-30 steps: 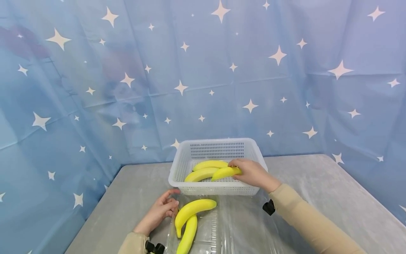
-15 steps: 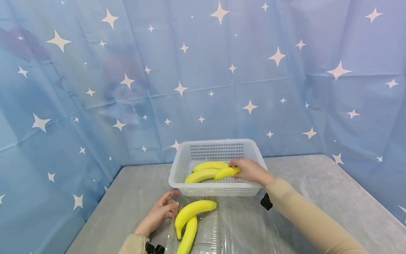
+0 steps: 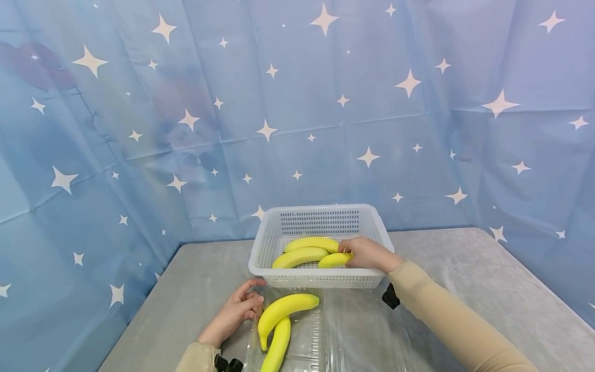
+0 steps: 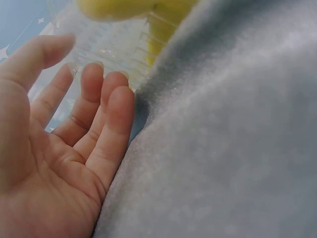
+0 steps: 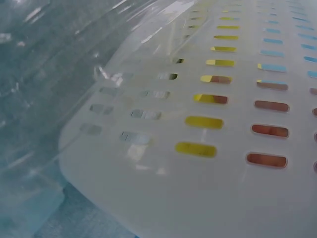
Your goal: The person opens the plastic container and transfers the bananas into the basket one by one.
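In the head view, a white slotted plastic basket (image 3: 321,279) holds three yellow bananas. My right hand (image 3: 369,253) reaches into it and grips the right end of the front banana (image 3: 333,260). Behind that one lie a middle banana (image 3: 302,256) and a back banana (image 3: 310,242). My left hand (image 3: 237,313) is at the left edge of a clear plastic container (image 3: 304,341), its fingers loosely bent and the fingertips by the plastic. In the container, an upper banana (image 3: 290,306) crosses a lower banana (image 3: 278,347). In the right wrist view, the basket wall (image 5: 163,188) hides most of the right hand.
The grey table (image 3: 195,268) carries the basket and the clear container, close together. More clear plastic (image 3: 367,330) spreads right of the bananas. A blue star-patterned curtain (image 3: 297,103) hangs behind and at the sides of the table.
My right hand has lowered the front banana into the basket, so it now lies lower beside the other two. The left hand has stayed in place.
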The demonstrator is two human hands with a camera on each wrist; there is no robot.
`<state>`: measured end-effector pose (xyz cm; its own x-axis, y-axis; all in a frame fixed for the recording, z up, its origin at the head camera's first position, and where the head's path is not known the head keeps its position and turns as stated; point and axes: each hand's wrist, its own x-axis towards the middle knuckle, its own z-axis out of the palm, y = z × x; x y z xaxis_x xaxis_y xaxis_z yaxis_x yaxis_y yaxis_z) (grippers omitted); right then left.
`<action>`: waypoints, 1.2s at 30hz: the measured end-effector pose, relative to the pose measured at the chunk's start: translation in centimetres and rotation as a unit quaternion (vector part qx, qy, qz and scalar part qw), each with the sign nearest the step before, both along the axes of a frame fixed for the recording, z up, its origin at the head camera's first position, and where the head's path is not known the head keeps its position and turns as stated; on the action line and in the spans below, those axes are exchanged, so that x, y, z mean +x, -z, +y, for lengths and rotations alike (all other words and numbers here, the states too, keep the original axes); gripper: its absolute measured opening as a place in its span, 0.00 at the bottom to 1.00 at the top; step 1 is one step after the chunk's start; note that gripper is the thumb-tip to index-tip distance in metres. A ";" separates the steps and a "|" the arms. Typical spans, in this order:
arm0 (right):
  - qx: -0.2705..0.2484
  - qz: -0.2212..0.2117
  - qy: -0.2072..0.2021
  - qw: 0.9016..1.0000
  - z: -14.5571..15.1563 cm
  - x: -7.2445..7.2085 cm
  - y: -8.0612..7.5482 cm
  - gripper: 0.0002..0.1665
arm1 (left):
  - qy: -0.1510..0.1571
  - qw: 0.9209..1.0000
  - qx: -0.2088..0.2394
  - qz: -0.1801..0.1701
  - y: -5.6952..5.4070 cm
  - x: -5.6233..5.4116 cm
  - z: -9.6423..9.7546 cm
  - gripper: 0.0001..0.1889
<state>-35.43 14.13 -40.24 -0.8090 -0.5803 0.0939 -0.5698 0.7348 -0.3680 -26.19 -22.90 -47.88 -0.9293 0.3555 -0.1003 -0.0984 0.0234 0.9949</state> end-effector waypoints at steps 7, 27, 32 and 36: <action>-0.010 0.003 -0.029 1.000 0.2 -0.2 0.2 0.14 | 0.001 1.000 0.001 0.002 -0.1 -0.1 0.0 0.24; -0.027 -0.062 -0.047 0.997 0.3 -0.6 0.2 0.11 | -0.003 1.000 -0.001 0.000 0.0 -0.2 0.0 0.24; -0.054 -0.071 -0.022 0.996 0.3 -0.7 0.3 0.10 | -0.004 1.000 -0.001 0.000 0.1 -0.2 0.0 0.25; -0.069 -0.082 -0.010 0.994 0.3 -0.7 0.3 0.11 | -0.001 1.000 0.001 0.000 0.1 -0.1 0.0 0.24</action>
